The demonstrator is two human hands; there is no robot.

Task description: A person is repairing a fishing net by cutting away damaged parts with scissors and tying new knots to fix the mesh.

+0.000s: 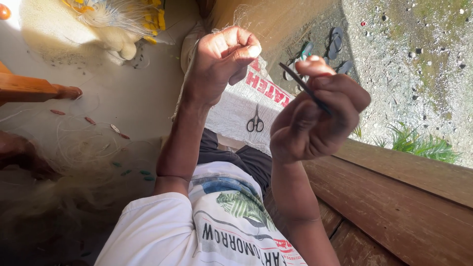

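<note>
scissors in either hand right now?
No: the scissors lie on the white sack, while the right hand holds a thin dark tool.

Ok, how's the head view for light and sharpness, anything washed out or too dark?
Head view: hard sunlight; the floor at upper left glares nearly white. The lower left corner sits in deep shadow, hiding the net. Left hand and right hand, holding a dark netting needle, look sharp. Wide-angle lens bends the edges.

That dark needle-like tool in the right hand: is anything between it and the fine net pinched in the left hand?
Nothing visible does. The right hand holds the dark tool up beside the left hand, which pinches fine net. Only open air shows between them; the scissors lie well below on the white sack.
</note>
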